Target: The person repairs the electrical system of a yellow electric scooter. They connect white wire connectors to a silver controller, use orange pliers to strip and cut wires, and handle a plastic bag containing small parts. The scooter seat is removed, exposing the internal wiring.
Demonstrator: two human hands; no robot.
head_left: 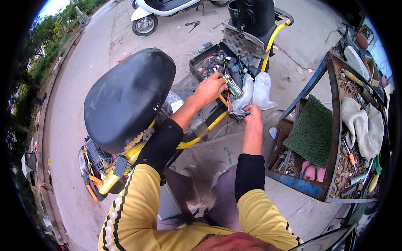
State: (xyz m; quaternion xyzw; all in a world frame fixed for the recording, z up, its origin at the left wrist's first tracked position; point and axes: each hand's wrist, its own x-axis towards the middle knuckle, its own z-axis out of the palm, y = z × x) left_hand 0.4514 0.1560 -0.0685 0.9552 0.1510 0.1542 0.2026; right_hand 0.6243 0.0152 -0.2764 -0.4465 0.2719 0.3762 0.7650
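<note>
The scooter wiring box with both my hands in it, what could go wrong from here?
1. The left hand is among tangled wires in the open box; a tug might pull one loose.
2. The right hand pinches a clear plastic bag by the box; it could snag or slip.
3. Tools lie on the ground behind; they could be stepped on.

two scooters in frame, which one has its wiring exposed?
The yellow-framed scooter with the black seat: its open footboard compartment shows loose wires. The white scooter parked behind looks closed up.
</note>
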